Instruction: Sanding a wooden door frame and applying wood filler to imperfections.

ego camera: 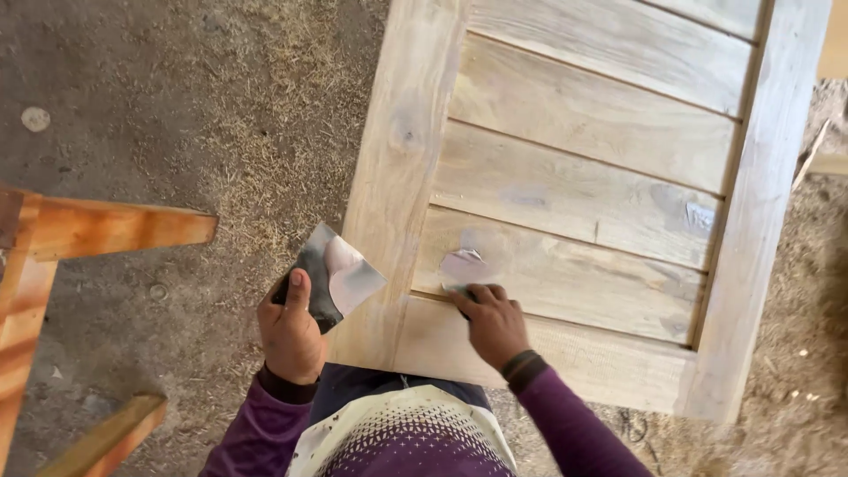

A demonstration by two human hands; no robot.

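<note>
A pale unfinished wooden door panel (574,168) with horizontal slats lies flat in front of me. My left hand (289,331) holds a square metal plate (334,276) smeared with pinkish-grey filler, just off the door's left edge. My right hand (491,320) presses a small scraper blade (456,290) against a lower slat, right below a fresh patch of grey filler (463,263). Another filler patch (700,216) shows near the right stile. My sleeves are purple.
Dirt ground with sawdust and dry shavings (221,132) surrounds the door. An orange-brown wooden frame (79,234) stands at the left, with another of its rails (106,437) at the bottom left. A loose wood strip (811,155) lies at the right.
</note>
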